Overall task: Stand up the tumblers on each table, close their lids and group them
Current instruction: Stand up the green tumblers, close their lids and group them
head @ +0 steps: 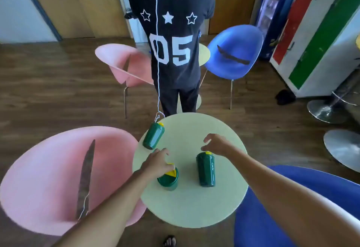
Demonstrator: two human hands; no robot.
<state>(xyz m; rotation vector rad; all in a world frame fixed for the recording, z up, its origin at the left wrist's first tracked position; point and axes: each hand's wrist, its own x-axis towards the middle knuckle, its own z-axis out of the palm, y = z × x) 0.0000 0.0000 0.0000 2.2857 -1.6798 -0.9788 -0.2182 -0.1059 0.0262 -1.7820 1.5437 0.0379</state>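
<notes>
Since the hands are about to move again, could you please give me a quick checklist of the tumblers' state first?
1. Near tumbler upright: ok.
2. Its yellow lid closed: not ok, the flap stands raised under the left hand.
3. Right tumbler upright: ok.
4. Its lid closed: cannot tell, the right hand hovers just above.
5. Far tumbler upright at the table edge: not ok, it seems tipped over.
6. Tumblers grouped: not ok, all three stand apart.
</notes>
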